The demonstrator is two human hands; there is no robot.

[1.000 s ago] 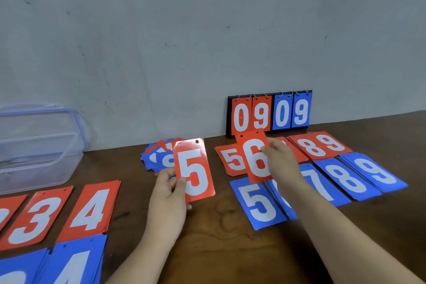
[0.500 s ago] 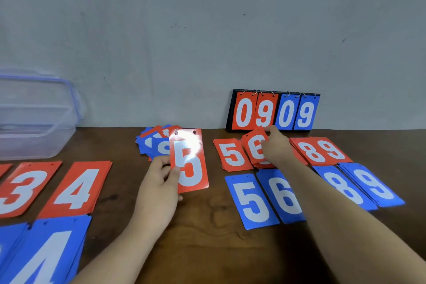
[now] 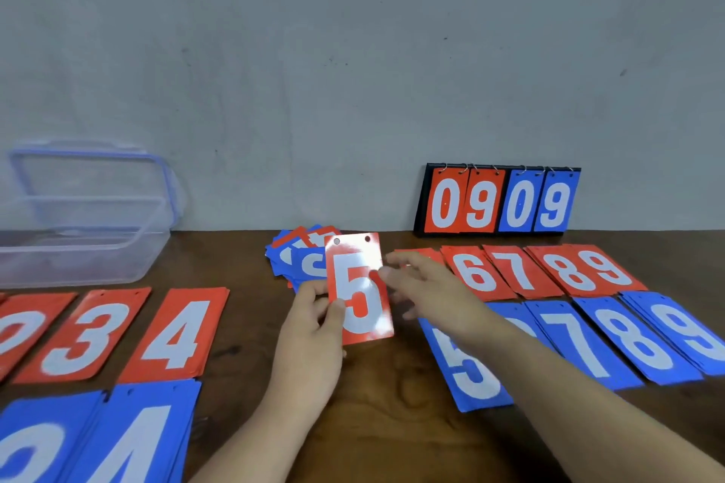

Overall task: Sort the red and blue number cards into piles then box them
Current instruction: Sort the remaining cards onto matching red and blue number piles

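My left hand (image 3: 314, 322) holds a red 5 card (image 3: 359, 286) upright above the table's middle. My right hand (image 3: 427, 286) hovers empty with spread fingers just right of that card, over the red 5 pile, which it mostly hides. Red piles 6 (image 3: 476, 272), 7 (image 3: 518, 269), 8 (image 3: 569, 267) and 9 (image 3: 604, 265) lie in a row to the right. In front of them lie blue piles 5 (image 3: 467, 365), 7 (image 3: 580, 341), 8 (image 3: 635, 341) and 9 (image 3: 682, 329). A mixed unsorted heap (image 3: 298, 259) sits behind the held card.
A clear plastic box (image 3: 78, 243) with a blue-rimmed lid stands at the back left. Red piles 3 (image 3: 86, 333) and 4 (image 3: 176, 333) and a blue 4 pile (image 3: 133, 439) lie at the left. A flip scoreboard (image 3: 498, 200) reading 0909 leans against the wall.
My right hand has let go of the red 6 card onto the red 6 pile and drawn back left toward the held 5 card. The left hand keeps holding the 5.
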